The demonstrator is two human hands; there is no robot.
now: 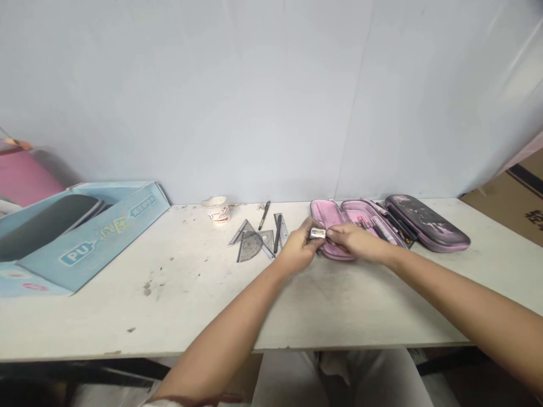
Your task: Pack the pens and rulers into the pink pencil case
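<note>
Both hands meet over the near end of an open pencil case [326, 212] with a pink lining. Between the thumb and fingers of my left hand [299, 246] is a small white block that looks like a pencil sharpener [318, 233]. My right hand [354, 240] pinches at the right end of that block; its fingertips are close together, and any other small thing in them is hidden. Left of the hands lie a clear protractor [251, 247], a set square [242, 232], a ruler [283, 226] and a black pen [278, 233].
Pens [382, 227] fill the pink case's other half. A dark closed case [428, 223] lies right of it. Behind stand a paper cup [217, 210] and another pen [264, 215]. A blue box [114, 232] takes the left; a cardboard box [513, 198] is far right.
</note>
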